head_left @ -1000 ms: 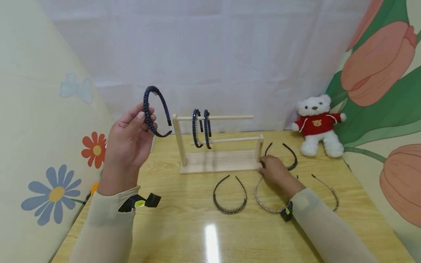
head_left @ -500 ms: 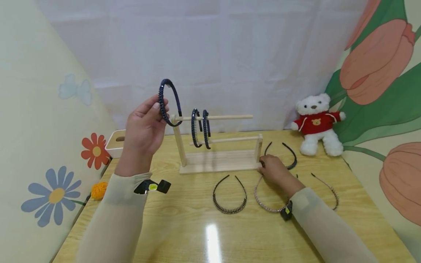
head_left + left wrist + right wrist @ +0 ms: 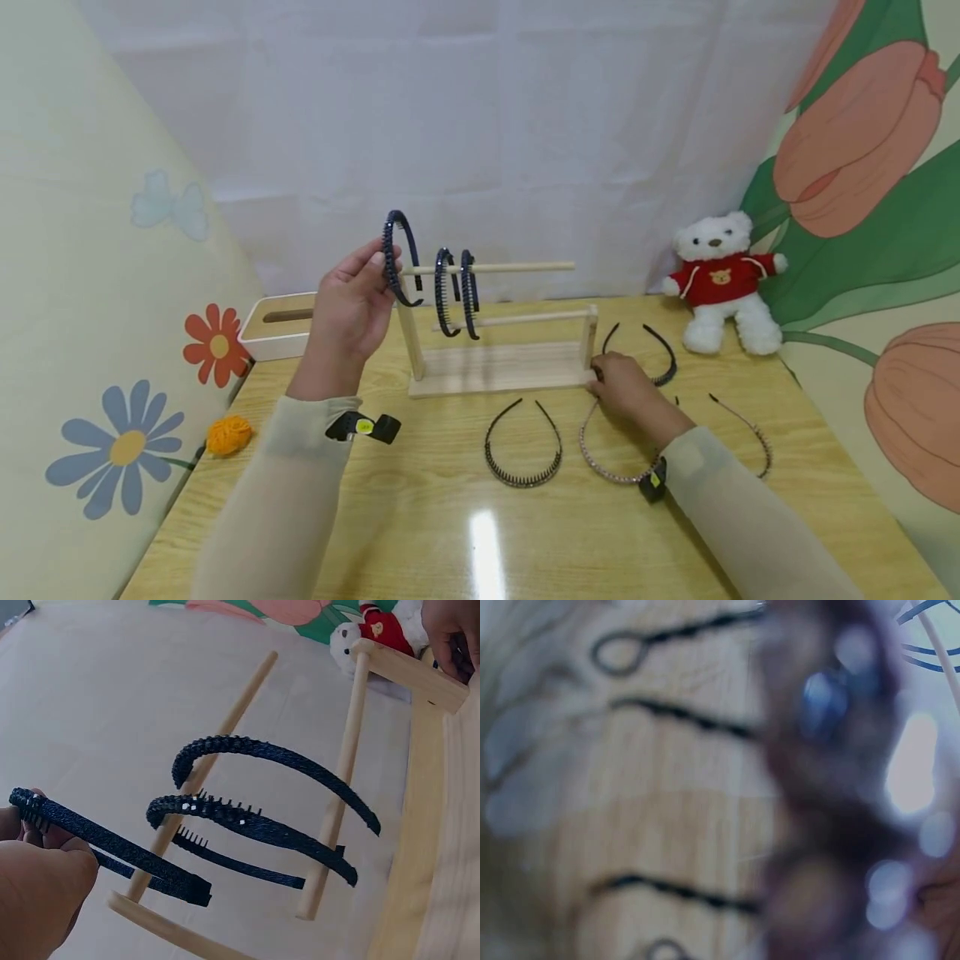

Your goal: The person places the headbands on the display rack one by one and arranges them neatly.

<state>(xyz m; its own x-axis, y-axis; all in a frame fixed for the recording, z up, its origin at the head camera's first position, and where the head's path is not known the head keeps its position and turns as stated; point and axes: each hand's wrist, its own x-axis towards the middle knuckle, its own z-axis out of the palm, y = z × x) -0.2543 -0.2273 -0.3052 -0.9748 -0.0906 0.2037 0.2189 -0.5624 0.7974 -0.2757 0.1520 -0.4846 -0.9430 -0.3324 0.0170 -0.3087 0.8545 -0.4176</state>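
The left hand point(image 3: 352, 307) pinches a dark blue headband point(image 3: 389, 250) between thumb and fingers, its hoop upright at the left end of the upper rod point(image 3: 532, 267) of a wooden display rack. The hoop overlaps the rod in the left wrist view; whether it encircles it cannot be told.

Just to the right, two hung headbands point(image 3: 471, 292) hang side by side on the upper rod, their lower parts near the left end of the lower rod point(image 3: 517, 321).

The right hand point(image 3: 633, 387) touches the right end of the rack base point(image 3: 502, 367); its fingers are partly hidden, and the blurred right wrist view does not show whether they grip.

On the desk point(image 3: 420, 517) in front of the rack lie a black toothed headband point(image 3: 523, 481), a pinkish headband point(image 3: 615, 479) partly under the right forearm, and another beaded headband point(image 3: 761, 442) farther right. A black headband point(image 3: 670, 368) lies behind the right hand, near a white teddy bear point(image 3: 720, 279) in red.

Orange yarn point(image 3: 228, 435) and a white box point(image 3: 273, 346) with a slotted wooden lid stand at left.
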